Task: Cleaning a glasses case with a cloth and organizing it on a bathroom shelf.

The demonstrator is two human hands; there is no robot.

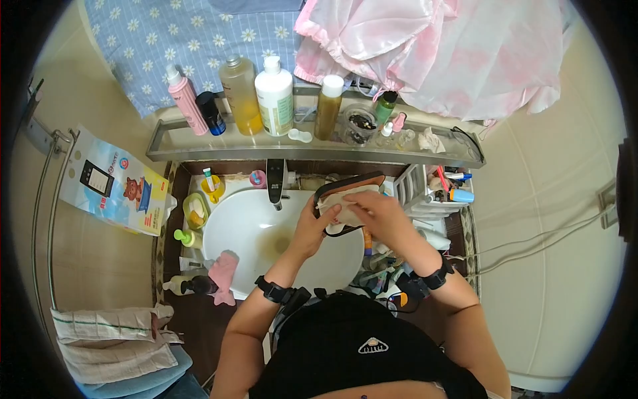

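My left hand [310, 228] grips the lower left side of a flat, black-rimmed object with a brown face [355, 183], tilted over the right part of a white washbasin [239, 239]. What exactly this object is, I cannot tell. A crumpled pale cloth or tissue [335, 199] covers much of its face. With bent fingers, my right hand [386, 214] holds the cloth against the face; its fingertips are partly hidden. Brownish water or residue lies around the basin's drain. Behind the basin stands a black and chrome faucet [275, 182].
Bottles and jars line a metal-edged shelf [319, 153] above the basin. Right of it, a white plastic rack [411, 187] holds toiletries. A soap dish [195, 210], pump bottles and a pink cloth [224, 274] sit left. Towels [109, 329] hang at lower left.
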